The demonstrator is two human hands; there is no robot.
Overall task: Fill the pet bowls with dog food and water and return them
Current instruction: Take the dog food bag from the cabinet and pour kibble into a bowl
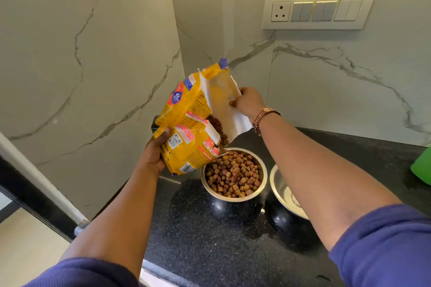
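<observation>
A yellow dog food bag [186,121] hangs tilted over a steel bowl [263,184] on the black counter. My left hand [155,151] grips the bag's lower side. My right hand [247,101] pinches the torn white flap at its mouth. Brown kibble [218,127] spills from the opening into the bowl, which is heaped with kibble [234,176]. A second steel bowl [283,190] stands just to the right, mostly hidden behind my right forearm; what it holds I cannot tell.
The black speckled counter [210,240] runs into a marble-walled corner. A switch panel [319,8] sits on the back wall. A green object [422,168] shows at the right edge. The counter's front edge lies at lower left, with floor beyond.
</observation>
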